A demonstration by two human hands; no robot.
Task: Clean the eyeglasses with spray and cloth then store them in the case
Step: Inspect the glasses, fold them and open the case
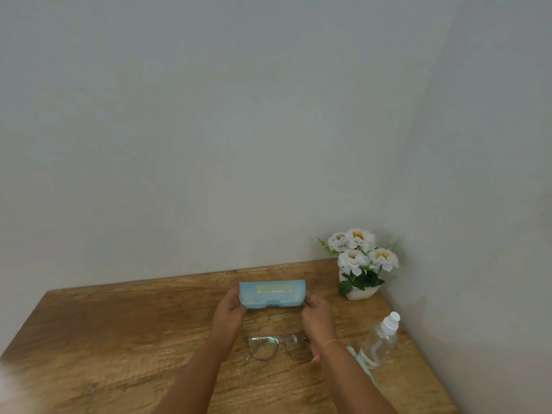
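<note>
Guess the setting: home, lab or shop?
Probably a home desk corner, not a lab: wood-grain table against plain walls, a pot of white flowers in the corner, and personal items: eyeglasses, blue case, spray bottle.

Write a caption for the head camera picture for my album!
Left hand and right hand hold the blue case beyond the eyeglasses on the wooden table.

A single wide-angle camera worn on the person's head looks forward and down from close above the near edge of the wooden tabletop [104,339], facing the corner of two pale walls [209,115], with the left hand [228,313] and right hand [318,318] reaching in from below.
</note>
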